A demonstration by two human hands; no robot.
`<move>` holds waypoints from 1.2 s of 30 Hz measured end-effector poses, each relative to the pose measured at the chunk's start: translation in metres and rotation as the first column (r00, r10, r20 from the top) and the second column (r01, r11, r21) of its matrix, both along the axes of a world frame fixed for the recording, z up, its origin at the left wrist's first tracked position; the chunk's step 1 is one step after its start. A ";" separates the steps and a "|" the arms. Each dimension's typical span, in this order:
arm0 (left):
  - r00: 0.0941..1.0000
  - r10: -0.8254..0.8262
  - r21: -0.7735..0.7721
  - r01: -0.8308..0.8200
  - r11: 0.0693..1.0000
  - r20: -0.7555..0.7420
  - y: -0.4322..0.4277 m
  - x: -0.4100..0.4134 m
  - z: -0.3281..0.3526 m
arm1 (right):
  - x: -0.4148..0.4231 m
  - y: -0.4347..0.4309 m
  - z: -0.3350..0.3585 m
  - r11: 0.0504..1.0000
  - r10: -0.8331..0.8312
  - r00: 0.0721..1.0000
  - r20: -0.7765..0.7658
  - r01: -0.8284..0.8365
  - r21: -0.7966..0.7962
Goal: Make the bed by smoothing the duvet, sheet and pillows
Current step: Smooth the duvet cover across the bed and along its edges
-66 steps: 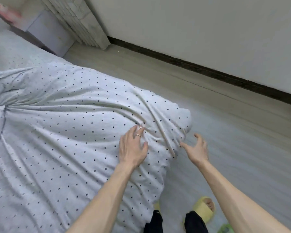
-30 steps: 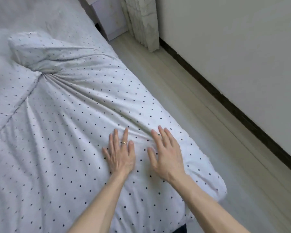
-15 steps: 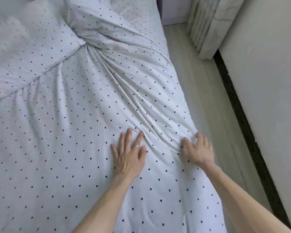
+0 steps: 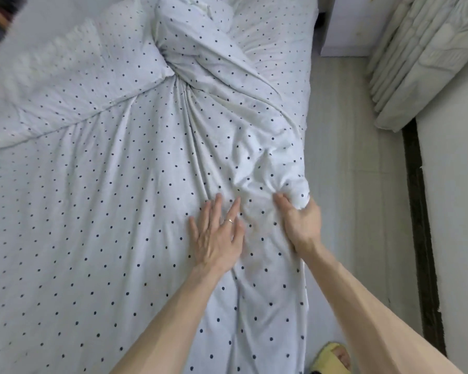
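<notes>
A white duvet (image 4: 106,225) with small dark dots covers the bed and fills most of the view. Deep folds twist together near its upper middle, where a bunched fold (image 4: 200,49) runs toward the head of the bed. My left hand (image 4: 216,236), with a ring on one finger, lies flat on the duvet, fingers spread. My right hand (image 4: 300,220) is closed on a bunch of the duvet's right edge, beside the left hand. A folded-over flap of the duvet (image 4: 65,85) lies at the upper left.
Pale wood floor (image 4: 349,184) runs along the bed's right side. A pale curtain (image 4: 416,55) hangs at the upper right beside a white wall with a dark skirting strip (image 4: 422,225). A white bedside cabinet (image 4: 343,25) stands at the top. A yellow slipper (image 4: 331,359) shows at the bottom.
My view has swung toward the head of the bed. My right hand went from lying flat on the duvet's edge to gripping a bunch of it. My left hand stays flat.
</notes>
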State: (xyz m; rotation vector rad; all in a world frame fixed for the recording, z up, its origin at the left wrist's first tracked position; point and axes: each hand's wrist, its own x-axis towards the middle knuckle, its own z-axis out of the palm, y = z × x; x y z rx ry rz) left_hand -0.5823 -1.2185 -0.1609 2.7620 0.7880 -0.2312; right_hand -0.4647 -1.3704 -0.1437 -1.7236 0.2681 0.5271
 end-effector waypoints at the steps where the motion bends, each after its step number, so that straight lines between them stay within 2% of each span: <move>1: 0.998 0.048 -0.016 -0.047 0.999 0.046 -0.014 0.009 -0.001 | 0.011 -0.018 0.010 0.997 -0.003 0.995 0.100 0.011 -0.078; 3: 0.990 0.091 -0.051 -0.086 0.995 0.106 -0.043 0.025 -0.004 | 0.039 -0.074 0.014 0.973 -0.003 0.980 0.201 0.049 -0.224; 4: 0.993 0.072 -0.056 -0.067 0.996 0.090 -0.055 0.031 -0.008 | 0.051 -0.098 0.007 0.947 0.034 0.982 0.185 0.027 -0.319; 6: 0.998 0.032 -0.049 -0.034 0.998 -0.049 -0.075 0.032 -0.020 | 0.066 -0.124 -0.021 0.859 0.142 0.989 0.049 -0.098 -0.502; 9: 0.981 0.126 0.025 -0.124 0.992 -0.147 -0.071 0.019 -0.039 | 0.061 -0.095 -0.050 0.804 0.199 0.978 -0.068 -0.202 -0.559; 10: 0.980 0.141 0.065 -0.133 0.989 -0.142 -0.067 0.014 -0.040 | 0.054 -0.082 -0.055 0.754 0.251 0.966 -0.052 -0.229 -0.616; 11: 0.978 0.166 0.102 -0.154 0.983 -0.123 -0.061 0.008 -0.042 | 0.044 -0.070 -0.059 0.710 0.327 0.945 0.032 -0.223 -0.668; 12: 0.972 0.207 0.132 -0.191 0.973 -0.115 -0.055 0.003 -0.043 | 0.032 -0.057 -0.061 0.698 0.433 0.884 0.178 -0.204 -0.686; 13: 0.957 0.267 0.124 -0.254 0.959 -0.109 -0.049 0.001 -0.044 | 0.019 -0.045 -0.058 0.720 0.546 0.764 0.344 -0.218 -0.659; 14: 0.936 0.332 0.086 -0.323 0.942 -0.115 -0.044 -0.001 -0.044 | 0.009 -0.033 -0.057 0.716 0.660 0.583 0.474 -0.297 -0.632; 15: 0.915 0.377 0.052 -0.373 0.926 -0.143 -0.041 -0.005 -0.044 | 0.001 -0.024 -0.063 0.652 0.757 0.393 0.522 -0.403 -0.642; 16: 0.905 0.385 0.037 -0.385 0.922 -0.180 -0.042 -0.010 -0.044 | -0.003 -0.021 -0.072 0.531 0.846 0.266 0.462 -0.490 -0.691; 17: 0.899 0.364 0.046 -0.364 0.930 -0.243 -0.044 -0.013 -0.044 | 0.000 -0.021 -0.084 0.381 0.925 0.222 0.310 -0.559 -0.737; 18: 0.896 0.322 0.062 -0.318 0.946 -0.304 -0.044 -0.014 -0.045 | 0.009 -0.025 -0.095 0.214 0.967 0.245 0.070 -0.631 -0.746; 19: 0.886 0.284 0.076 -0.275 0.958 -0.366 -0.044 -0.012 -0.047 | 0.019 -0.031 -0.102 0.105 0.938 0.308 -0.157 -0.687 -0.719; 20: 0.870 0.252 0.083 -0.239 0.967 -0.423 -0.041 -0.005 -0.046 | 0.027 -0.034 -0.108 0.077 0.887 0.370 -0.274 -0.706 -0.704; 23: 0.803 0.235 0.023 -0.266 0.964 -0.548 -0.025 0.023 -0.042 | 0.050 -0.018 -0.085 0.156 0.822 0.510 -0.254 -0.631 -0.760; 24: 0.790 0.216 0.015 -0.253 0.967 -0.574 -0.020 0.028 -0.040 | 0.053 -0.010 -0.073 0.190 0.820 0.536 -0.199 -0.584 -0.790; 25: 0.776 0.206 0.013 -0.247 0.969 -0.596 -0.013 0.030 -0.040 | 0.059 -0.003 -0.067 0.220 0.849 0.522 -0.088 -0.499 -0.838; 26: 0.765 0.201 0.000 -0.254 0.967 -0.612 -0.004 0.034 -0.041 | 0.066 0.003 -0.064 0.244 0.894 0.447 0.033 -0.423 -0.873; 27: 0.754 0.202 -0.025 -0.278 0.960 -0.625 0.005 0.038 -0.041 | 0.073 0.006 -0.062 0.252 0.935 0.332 0.124 -0.379 -0.891; 29: 0.733 0.197 -0.085 -0.328 0.941 -0.651 0.023 0.062 -0.030 | 0.099 0.015 -0.057 0.259 0.965 0.129 0.229 -0.331 -0.907; 30: 0.705 0.158 -0.108 -0.317 0.942 -0.691 0.034 0.080 -0.024 | 0.115 0.021 -0.055 0.276 0.961 0.100 0.257 -0.316 -0.908; 32: 0.622 0.044 -0.173 -0.284 0.943 -0.782 0.057 0.124 -0.007 | 0.147 0.034 -0.045 0.273 0.960 0.144 0.240 -0.291 -0.917; 34: 0.577 0.013 -0.203 -0.308 0.929 -0.817 0.082 0.176 0.009 | 0.196 0.055 -0.034 0.258 0.956 0.212 0.204 -0.266 -0.929; 36: 0.666 0.059 -0.174 -0.278 0.945 -0.744 0.111 0.223 0.020 | 0.251 0.083 -0.021 0.225 0.953 0.265 0.149 -0.287 -0.931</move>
